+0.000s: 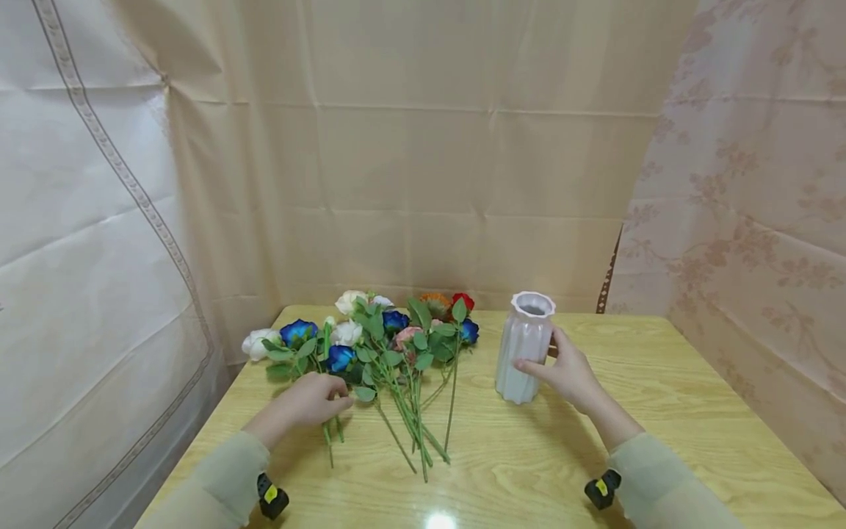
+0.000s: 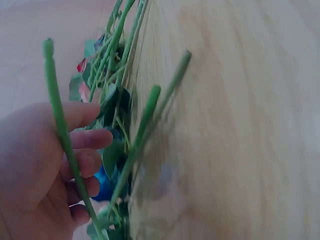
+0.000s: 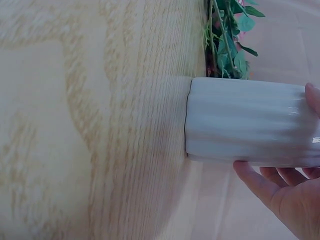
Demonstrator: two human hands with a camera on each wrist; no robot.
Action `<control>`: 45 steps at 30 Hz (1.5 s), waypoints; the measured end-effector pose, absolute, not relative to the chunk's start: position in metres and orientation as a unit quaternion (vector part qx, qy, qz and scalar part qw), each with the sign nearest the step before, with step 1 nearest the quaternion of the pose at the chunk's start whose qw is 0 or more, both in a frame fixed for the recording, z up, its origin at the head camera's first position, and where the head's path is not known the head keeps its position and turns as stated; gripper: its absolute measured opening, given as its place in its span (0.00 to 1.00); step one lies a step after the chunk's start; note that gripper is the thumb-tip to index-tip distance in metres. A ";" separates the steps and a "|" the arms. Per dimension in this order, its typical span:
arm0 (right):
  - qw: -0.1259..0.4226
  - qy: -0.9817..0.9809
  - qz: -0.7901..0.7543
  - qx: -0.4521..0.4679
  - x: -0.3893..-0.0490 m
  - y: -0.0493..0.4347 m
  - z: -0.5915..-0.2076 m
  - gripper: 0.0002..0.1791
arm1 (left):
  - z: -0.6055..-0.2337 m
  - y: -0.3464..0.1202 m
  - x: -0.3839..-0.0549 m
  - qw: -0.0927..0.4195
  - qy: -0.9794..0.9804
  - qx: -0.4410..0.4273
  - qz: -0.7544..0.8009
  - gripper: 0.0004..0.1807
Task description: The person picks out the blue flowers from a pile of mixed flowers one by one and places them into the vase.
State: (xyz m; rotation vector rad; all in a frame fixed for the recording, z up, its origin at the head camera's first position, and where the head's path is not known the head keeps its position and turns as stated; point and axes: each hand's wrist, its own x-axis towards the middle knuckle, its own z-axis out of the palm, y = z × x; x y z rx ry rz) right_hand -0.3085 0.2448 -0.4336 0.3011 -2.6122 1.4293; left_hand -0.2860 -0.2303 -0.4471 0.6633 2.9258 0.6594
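Observation:
A white fluted vase [image 1: 521, 353] stands on the table's right half, its scalloped mouth facing up. My right hand [image 1: 570, 373] grips it from the right, thumb on the near side, fingers partly hidden behind. In the right wrist view, the vase [image 3: 250, 122] has its base at the tabletop. My left hand [image 1: 311, 400] hovers over the stems of the leftmost artificial flowers, among them a blue rose [image 1: 299, 332]. A green stem [image 2: 70, 155] crosses beneath the palm in the left wrist view; the loosely bent fingers [image 2: 85, 162] are not closed round it.
More artificial flowers spread across the table's middle, including a red rose [image 1: 463, 300], an orange bloom [image 1: 435, 305] and a pink one [image 1: 406, 338]. Their crossing green stems [image 1: 416, 426] point toward me. A beige curtain [image 1: 410, 162] hangs behind the wooden table [image 1: 515, 470].

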 end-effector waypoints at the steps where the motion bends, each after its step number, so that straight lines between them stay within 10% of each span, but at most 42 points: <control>1: 0.074 -0.870 0.477 0.100 -0.308 0.245 -0.434 0.54 | -0.448 -0.233 -0.285 0.036 0.952 0.213 0.217 0.07; 45: 0.070 -0.865 0.486 0.103 -0.308 0.246 -0.434 0.54 | -0.383 -0.279 -0.285 -0.044 0.950 0.071 0.299 0.26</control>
